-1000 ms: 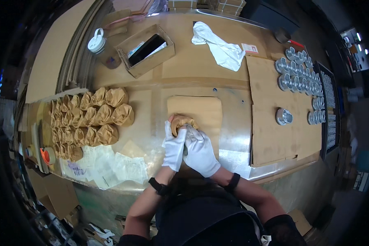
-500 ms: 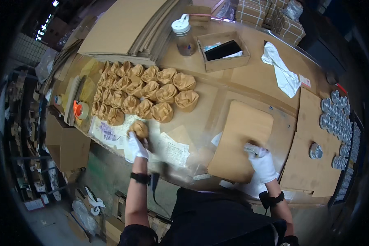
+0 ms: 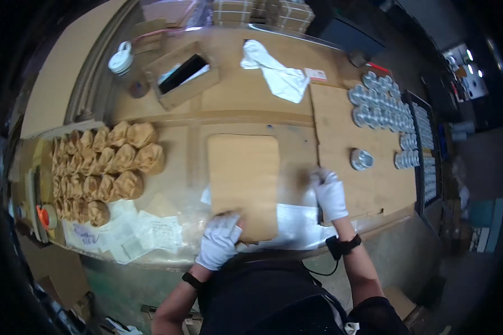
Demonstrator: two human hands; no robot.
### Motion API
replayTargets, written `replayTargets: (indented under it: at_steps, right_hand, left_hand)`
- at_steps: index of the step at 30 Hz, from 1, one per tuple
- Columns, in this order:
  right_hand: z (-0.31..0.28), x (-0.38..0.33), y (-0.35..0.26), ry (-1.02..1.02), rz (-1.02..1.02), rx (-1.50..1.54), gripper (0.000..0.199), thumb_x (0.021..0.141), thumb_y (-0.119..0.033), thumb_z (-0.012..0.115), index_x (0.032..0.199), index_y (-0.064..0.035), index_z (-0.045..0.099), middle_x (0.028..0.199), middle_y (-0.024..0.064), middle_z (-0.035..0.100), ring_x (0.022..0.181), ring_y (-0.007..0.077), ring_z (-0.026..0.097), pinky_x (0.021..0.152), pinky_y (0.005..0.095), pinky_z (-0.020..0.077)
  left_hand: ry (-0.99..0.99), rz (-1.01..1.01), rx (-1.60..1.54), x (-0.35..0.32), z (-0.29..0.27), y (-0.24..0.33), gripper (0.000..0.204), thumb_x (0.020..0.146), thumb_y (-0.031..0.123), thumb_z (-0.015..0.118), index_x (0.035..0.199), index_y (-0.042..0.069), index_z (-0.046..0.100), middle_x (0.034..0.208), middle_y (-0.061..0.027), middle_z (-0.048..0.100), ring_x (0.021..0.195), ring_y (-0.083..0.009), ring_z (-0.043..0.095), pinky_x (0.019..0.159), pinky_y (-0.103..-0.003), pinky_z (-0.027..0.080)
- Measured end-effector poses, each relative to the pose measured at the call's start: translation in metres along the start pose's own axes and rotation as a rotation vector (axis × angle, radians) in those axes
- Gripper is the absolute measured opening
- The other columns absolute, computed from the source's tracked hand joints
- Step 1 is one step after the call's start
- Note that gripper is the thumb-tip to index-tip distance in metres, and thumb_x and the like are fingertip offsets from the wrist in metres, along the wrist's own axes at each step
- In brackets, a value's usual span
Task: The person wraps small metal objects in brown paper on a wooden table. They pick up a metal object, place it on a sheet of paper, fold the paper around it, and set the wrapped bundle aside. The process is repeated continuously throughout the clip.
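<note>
A pile of brown paper sheets (image 3: 244, 173) lies lengthwise before me on the table. My left hand (image 3: 219, 240), in a white glove, is closed on the lower left corner of the paper. My gloved right hand (image 3: 330, 195) reaches forward over the left edge of a cardboard sheet, fingers slightly apart and a little blurred, with nothing visible in them. Farther right on that cardboard stands a silvery metal ring-shaped part (image 3: 361, 159), apart from the hand. Rows of paper-wrapped bundles (image 3: 129, 184) sit close together at the left.
Several rows of metal parts (image 3: 383, 114) stand at the right of the cardboard sheet (image 3: 341, 134). A white cloth (image 3: 279, 75), a cardboard tray (image 3: 207, 84) with a black phone (image 3: 181, 73), and a bottle (image 3: 129, 72) lie toward the back. Tape (image 3: 49, 216) and printed papers (image 3: 151, 231) are at left.
My left hand has let go of a wrapped bundle at the row's near end and moved right to the brown paper. My right hand has left the paper for the cardboard's edge. The view has turned right.
</note>
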State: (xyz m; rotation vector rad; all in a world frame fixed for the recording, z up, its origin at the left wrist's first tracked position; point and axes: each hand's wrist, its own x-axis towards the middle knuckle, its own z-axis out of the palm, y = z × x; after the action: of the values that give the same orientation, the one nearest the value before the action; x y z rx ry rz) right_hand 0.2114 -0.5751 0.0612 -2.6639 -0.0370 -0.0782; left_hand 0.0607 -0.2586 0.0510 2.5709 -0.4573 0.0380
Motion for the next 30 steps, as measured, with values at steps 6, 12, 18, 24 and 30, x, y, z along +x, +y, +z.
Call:
replayTargets:
  at_steps: [6, 12, 18, 24, 30]
  right_hand:
    - [-0.063, 0.045, 0.104, 0.192, 0.184, -0.578, 0.03, 0.088, -0.031, 0.068, 0.104, -0.0059, 0.065, 0.09, 0.0177, 0.072, 0.084, 0.0365, 0.07, 0.07, 0.0463, 0.0564]
    - [-0.061, 0.061, 0.136, -0.012, 0.177, -0.724, 0.019, 0.088, -0.027, 0.067, 0.094, -0.0091, 0.069, 0.087, 0.0166, 0.072, 0.083, 0.0347, 0.071, 0.07, 0.044, 0.0575]
    - [-0.07, 0.038, 0.009, -0.387, 0.169, 0.073, 0.022, 0.086, -0.024, 0.072, 0.101, -0.0083, 0.075, 0.084, 0.0105, 0.074, 0.075, 0.0187, 0.07, 0.066, 0.0324, 0.0542]
    - [0.01, -0.027, -0.108, -0.974, 0.486, 0.893, 0.025, 0.09, -0.026, 0.072, 0.107, -0.0082, 0.072, 0.093, -0.0015, 0.07, 0.075, 0.008, 0.061, 0.064, 0.024, 0.0497]
    - [0.043, -0.053, -0.116, -0.736, 0.218, 0.46, 0.036, 0.089, -0.041, 0.069, 0.106, -0.009, 0.071, 0.084, 0.0052, 0.069, 0.072, 0.0195, 0.065, 0.062, 0.0306, 0.052]
  left_hand:
    - [-0.052, 0.18, 0.136, 0.004, 0.023, 0.01, 0.039, 0.077, 0.022, 0.074, 0.112, 0.009, 0.065, 0.127, -0.008, 0.057, 0.119, -0.0272, 0.055, 0.101, -0.047, 0.043]
    - [0.083, 0.195, 0.151, -0.005, 0.04, 0.01, 0.029, 0.082, 0.018, 0.07, 0.11, 0.01, 0.066, 0.128, -0.0063, 0.058, 0.12, -0.0264, 0.055, 0.1, -0.046, 0.044]
    - [-0.017, 0.154, 0.059, -0.02, 0.029, 0.015, 0.027, 0.081, 0.016, 0.071, 0.106, 0.009, 0.066, 0.125, -0.0096, 0.058, 0.117, -0.0293, 0.055, 0.099, -0.044, 0.045]
    - [-0.106, 0.24, -0.018, -0.034, 0.022, -0.004, 0.033, 0.081, 0.015, 0.068, 0.113, 0.005, 0.062, 0.123, -0.0157, 0.057, 0.111, -0.0325, 0.058, 0.091, -0.046, 0.049]
    - [0.089, 0.239, 0.106, 0.024, -0.029, 0.007, 0.029, 0.085, 0.014, 0.061, 0.111, 0.003, 0.061, 0.117, -0.0163, 0.061, 0.106, -0.0336, 0.06, 0.093, -0.043, 0.049]
